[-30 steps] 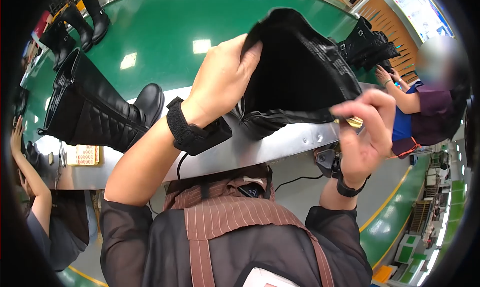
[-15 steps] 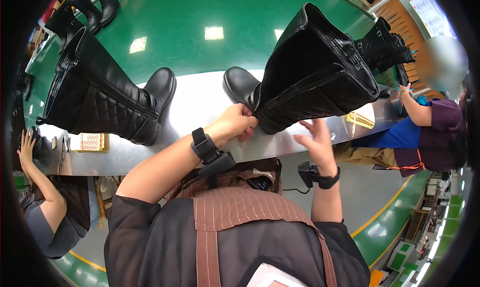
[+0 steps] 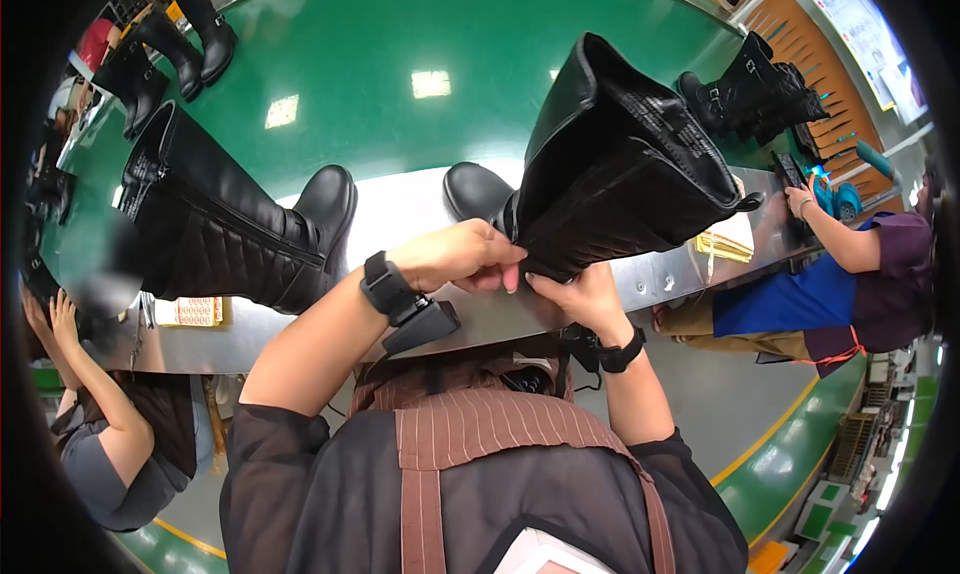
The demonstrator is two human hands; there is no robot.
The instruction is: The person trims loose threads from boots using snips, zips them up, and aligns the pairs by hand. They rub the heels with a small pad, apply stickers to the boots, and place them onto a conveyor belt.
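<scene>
A tall black boot (image 3: 620,174) with a wide shaft leans to the right in front of me, its toe pointing away to the left. My left hand (image 3: 468,259) is closed in a pinch at the boot's ankle, at the lower end of the side zipper; the fingertips hide the zipper pull. Under the heel, my right hand (image 3: 588,299) grips the same boot, thumb on the near side and the other fingers mostly hidden behind. To the left, a matching boot (image 3: 230,214) with a quilted shaft and a side zipper stands apart from both hands.
The metal bench edge (image 3: 250,350) runs before me, with a green surface (image 3: 480,44) beyond it. Yellow-edged label stacks lie left (image 3: 190,311) and right (image 3: 728,239). More boots (image 3: 745,89) stand farther off. A co-worker (image 3: 840,274) is at the right, another (image 3: 120,424) at the left.
My right hand has moved left and closed on the boot's heel. The boot's shaft has tipped down slightly and leftward. My left hand keeps pinching at the ankle.
</scene>
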